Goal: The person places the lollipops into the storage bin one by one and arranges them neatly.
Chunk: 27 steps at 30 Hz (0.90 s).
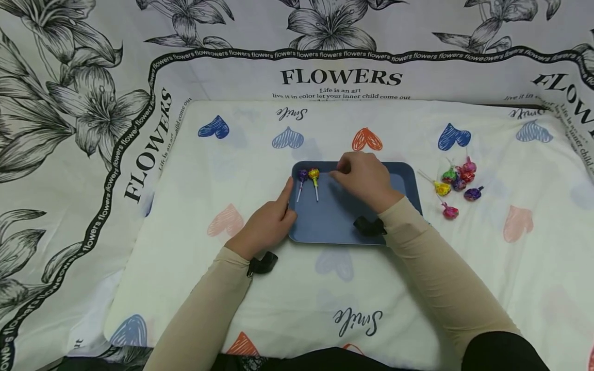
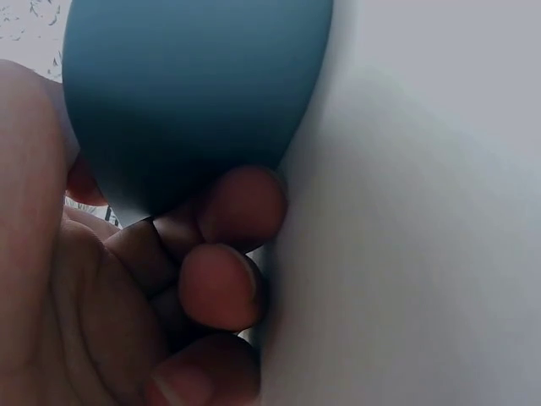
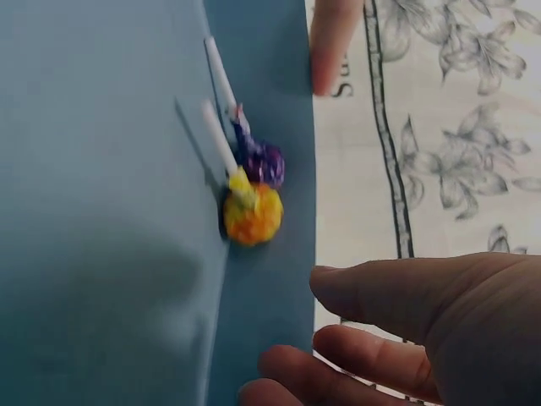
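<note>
A blue tray (image 1: 343, 226) lies on the cloth, with a purple lollipop (image 1: 302, 175) and a yellow-orange lollipop (image 1: 314, 174) side by side in its far left corner. My left hand (image 1: 266, 226) holds the tray's left edge: its index finger runs straight along the side, and in the left wrist view its other fingers (image 2: 221, 288) curl against the outer wall. Over the tray's far middle is my right hand (image 1: 364, 178), just right of the yellow-orange lollipop. In the right wrist view its thumb (image 3: 372, 296) and fingers are bent near the far rim, with nothing visible between them.
Several wrapped lollipops (image 1: 459, 178) lie in a loose cluster on the cloth right of the tray, a pink one (image 1: 450, 211) nearest. Underneath is a pale cloth (image 1: 260, 319) with printed hearts; a flower-printed cloth (image 1: 223, 77) borders it behind and left.
</note>
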Tool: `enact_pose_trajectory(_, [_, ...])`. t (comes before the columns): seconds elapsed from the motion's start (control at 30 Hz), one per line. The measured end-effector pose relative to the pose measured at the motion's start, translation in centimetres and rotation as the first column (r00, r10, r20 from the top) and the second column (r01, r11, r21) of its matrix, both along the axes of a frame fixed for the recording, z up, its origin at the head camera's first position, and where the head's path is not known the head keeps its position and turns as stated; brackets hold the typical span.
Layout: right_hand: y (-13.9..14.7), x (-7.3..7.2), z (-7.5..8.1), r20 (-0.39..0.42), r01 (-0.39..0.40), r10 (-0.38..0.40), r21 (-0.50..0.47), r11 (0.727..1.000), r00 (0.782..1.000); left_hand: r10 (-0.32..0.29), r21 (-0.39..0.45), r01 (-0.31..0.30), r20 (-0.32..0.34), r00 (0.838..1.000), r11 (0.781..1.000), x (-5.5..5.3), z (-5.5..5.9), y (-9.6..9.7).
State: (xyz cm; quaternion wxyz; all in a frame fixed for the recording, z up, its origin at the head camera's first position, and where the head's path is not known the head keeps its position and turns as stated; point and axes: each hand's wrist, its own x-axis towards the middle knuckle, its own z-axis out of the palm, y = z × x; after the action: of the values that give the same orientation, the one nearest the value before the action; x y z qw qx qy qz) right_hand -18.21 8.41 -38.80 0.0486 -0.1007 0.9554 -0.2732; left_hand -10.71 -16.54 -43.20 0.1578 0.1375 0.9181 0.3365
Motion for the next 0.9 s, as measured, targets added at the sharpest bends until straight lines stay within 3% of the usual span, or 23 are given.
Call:
enact_pose_trajectory(0.43, [4.3, 0.2, 0.6, -0.041, 0.059, -0.061, -0.051, 0.997, 0.997, 0.003, -0.007, -0.003, 0.002, 1.000, 1.000, 0.0, 0.3, 0.1])
enact_pose_trajectory(0.67, [6.2, 1.2, 1.5, -0.059, 0.083, -0.086, -0.050, 0.995, 0.995, 0.006, -0.008, -0.006, 0.006, 1.000, 1.000, 0.0, 0.4, 0.0])
enact_pose_trajectory(0.9, [8.2, 2.6, 2.2, -0.139, 0.121, -0.128, -0.054, 0.991, 0.982, -0.005, 0.005, 0.005, 0.004, 1.000, 1.000, 0.0, 0.4, 0.0])
